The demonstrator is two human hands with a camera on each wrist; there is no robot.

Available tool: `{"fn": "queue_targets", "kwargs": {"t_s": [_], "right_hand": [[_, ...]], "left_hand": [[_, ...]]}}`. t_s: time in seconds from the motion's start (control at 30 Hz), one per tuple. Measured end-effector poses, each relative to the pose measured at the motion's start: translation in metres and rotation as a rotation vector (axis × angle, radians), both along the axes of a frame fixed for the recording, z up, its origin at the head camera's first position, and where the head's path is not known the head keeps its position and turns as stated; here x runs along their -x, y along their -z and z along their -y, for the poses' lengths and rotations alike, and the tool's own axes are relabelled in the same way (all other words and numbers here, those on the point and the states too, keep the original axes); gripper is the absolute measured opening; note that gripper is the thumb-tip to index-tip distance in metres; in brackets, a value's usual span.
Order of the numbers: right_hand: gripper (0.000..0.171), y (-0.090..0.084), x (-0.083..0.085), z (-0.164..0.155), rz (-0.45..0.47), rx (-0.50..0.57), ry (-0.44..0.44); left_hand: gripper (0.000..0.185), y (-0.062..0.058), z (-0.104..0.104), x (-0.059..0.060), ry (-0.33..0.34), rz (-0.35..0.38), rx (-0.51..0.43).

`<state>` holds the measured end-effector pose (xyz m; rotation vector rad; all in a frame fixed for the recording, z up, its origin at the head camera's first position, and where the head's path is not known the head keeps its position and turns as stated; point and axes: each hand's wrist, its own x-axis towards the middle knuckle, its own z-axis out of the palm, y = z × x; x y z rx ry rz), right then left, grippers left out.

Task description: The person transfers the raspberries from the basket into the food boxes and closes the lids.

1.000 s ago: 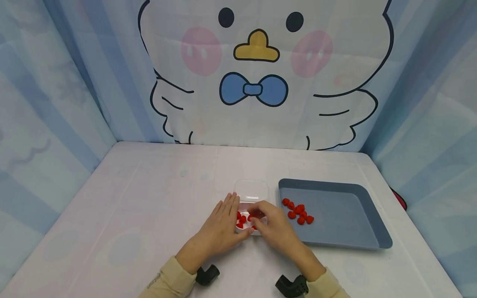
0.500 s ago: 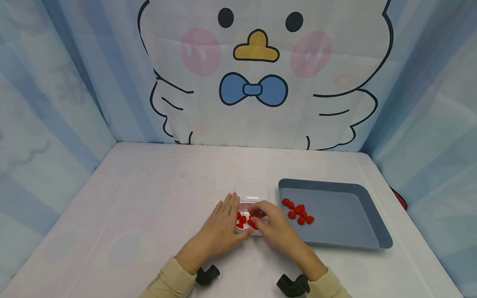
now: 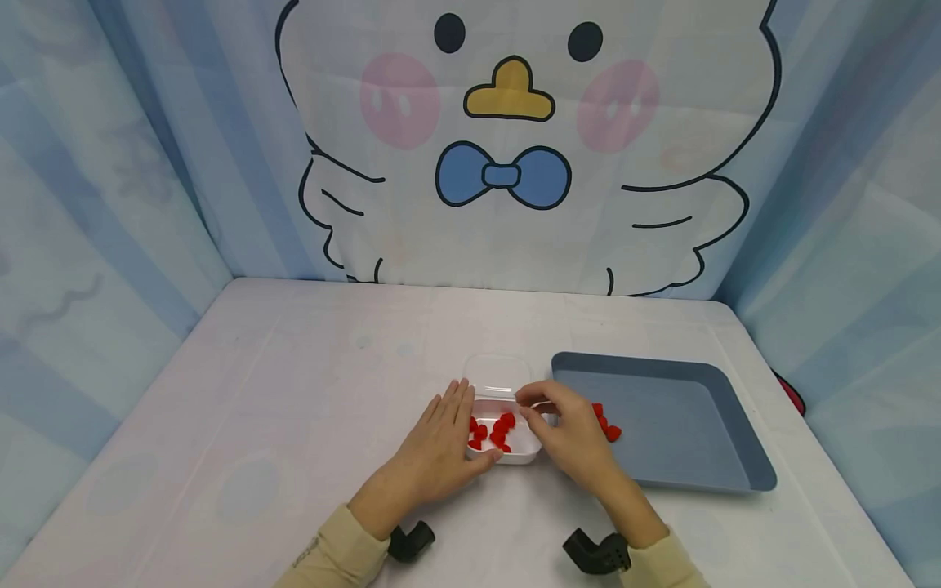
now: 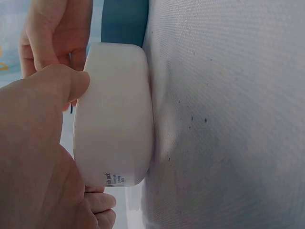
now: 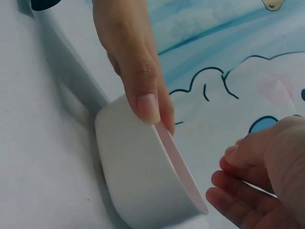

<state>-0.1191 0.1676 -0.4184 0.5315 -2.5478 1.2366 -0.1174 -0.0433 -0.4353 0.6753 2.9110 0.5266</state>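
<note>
Resting flat against the left wall of the small white container point(image 3: 507, 437), the left hand point(image 3: 434, 453) is lying with its fingers straight and together, the thumb tucked against the near corner, so it is steadying the box rather than gripping it. The right hand point(image 3: 569, 433) is hovering just right of the container, over the gap toward the grey tray point(image 3: 684, 425), with its fingers loosely curled and the fingertips drawn toward the thumb; whether they are pinching anything cannot be told from these views. Several red pieces point(image 3: 496, 430) are lying inside the container, and a few more red pieces point(image 3: 608, 429) are showing in the tray past the right hand's knuckles. The container's clear lid point(image 3: 498, 374) is lying open just behind it. The container is sitting on the counter point(image 3: 294, 392) near its front edge, just beside the tray's left rim. Wide bare counter is stretching to the left and toward the back curtain point(image 3: 507, 147), while the tray is filling most of the room on the right.
</note>
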Motion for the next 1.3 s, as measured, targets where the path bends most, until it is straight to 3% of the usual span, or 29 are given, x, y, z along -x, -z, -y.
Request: {"fn": "queue_targets", "kwargs": {"t_s": [0.47,1.3], "right_hand": [[0.020,-0.006,0.007,-0.033,0.018,0.094,0.101],[0.018,-0.004,0.012,-0.074,0.030,0.038,0.249]], "left_hand": [[0.097,-0.001,-0.001,-0.001,-0.016,0.031,-0.011],[0.098,0.000,-0.002,0.000,-0.012,0.034,-0.018]]}}
